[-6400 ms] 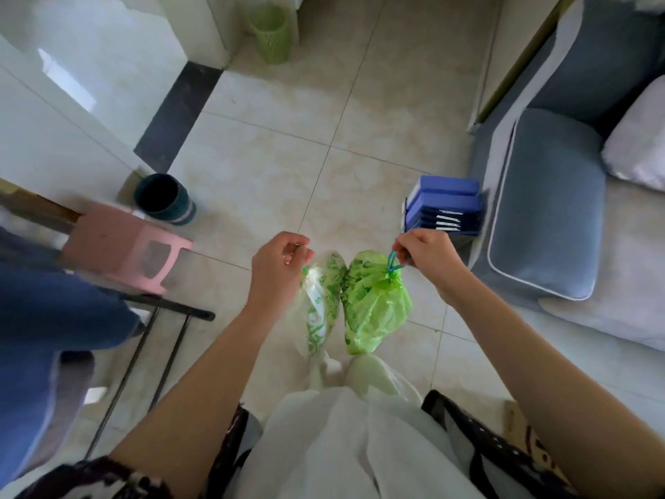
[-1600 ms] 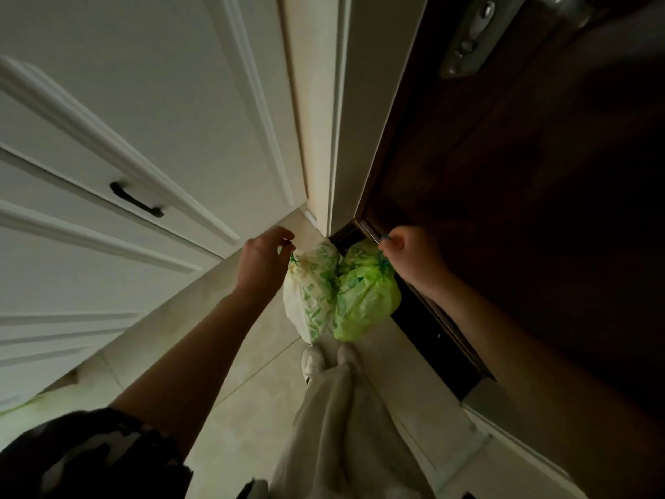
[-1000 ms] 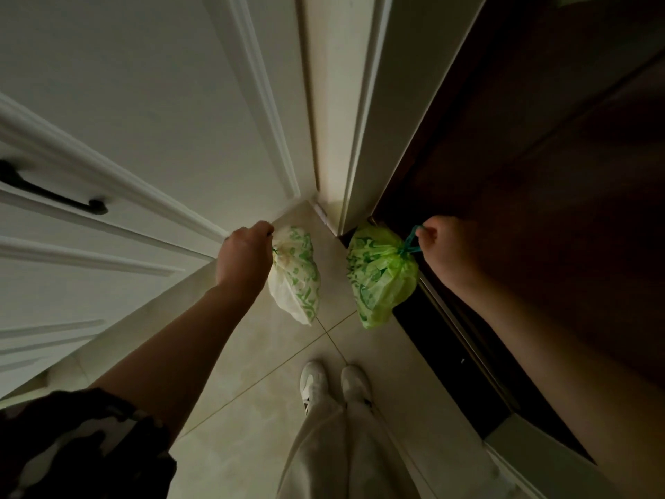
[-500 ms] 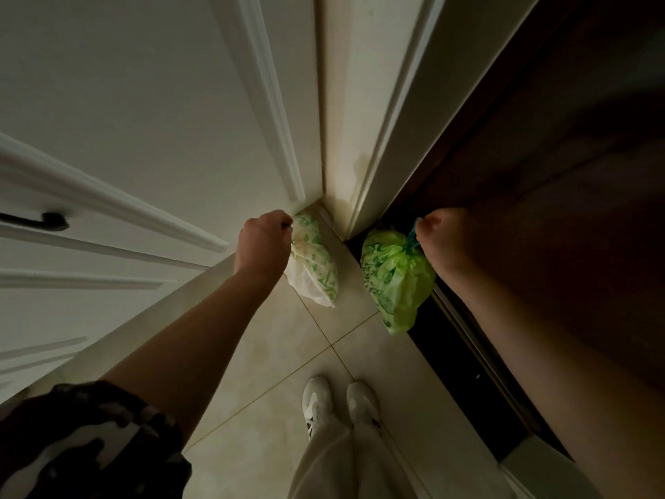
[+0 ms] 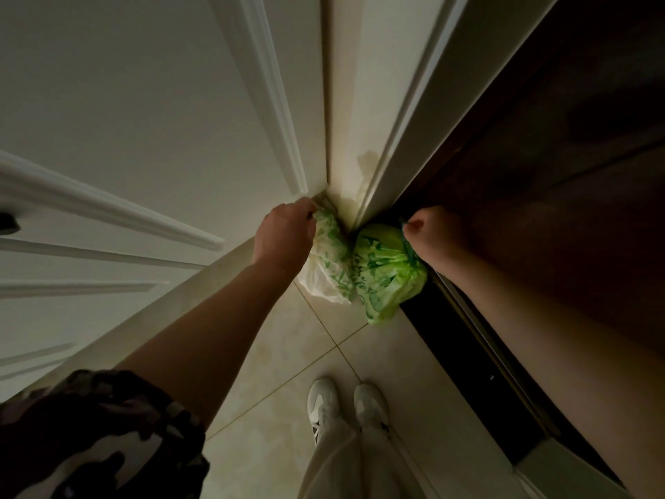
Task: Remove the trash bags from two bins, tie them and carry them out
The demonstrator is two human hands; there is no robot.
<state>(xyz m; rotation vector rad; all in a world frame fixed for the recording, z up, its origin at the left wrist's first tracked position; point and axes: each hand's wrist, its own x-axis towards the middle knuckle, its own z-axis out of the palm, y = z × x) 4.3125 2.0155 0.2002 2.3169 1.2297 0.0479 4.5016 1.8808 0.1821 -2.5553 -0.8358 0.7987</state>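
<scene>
Left grip: the left hand (image 5: 286, 235) is clenched round the neck of the pale bag (image 5: 329, 262), just above the middle of the frame.
Right grip: the right hand (image 5: 433, 235) is fisted on the top of the green bag (image 5: 387, 270); a bit of blue tie shows at the knuckles.
Bags: both hang side by side at the centre, touching each other; whether they rest on the floor or hang just above it, I cannot tell.
Contents: both bags are bunched shut and bulging; what is inside cannot be made out.
Left edge: a white panelled door (image 5: 144, 131) fills the upper left, with a dark handle (image 5: 7, 223) at the far left edge.
Corner: a cream frame post (image 5: 354, 120) runs down to the bags from the top centre.
Right edge: a dark wooden door (image 5: 561, 145) fills the upper right, its black threshold (image 5: 464, 361) slanting to the lower right.
Open room: a narrow wedge of beige tiled floor (image 5: 273, 361) between the two doors.
Feet: white shoes (image 5: 347, 403) stand together at lower centre, behind the bags.
</scene>
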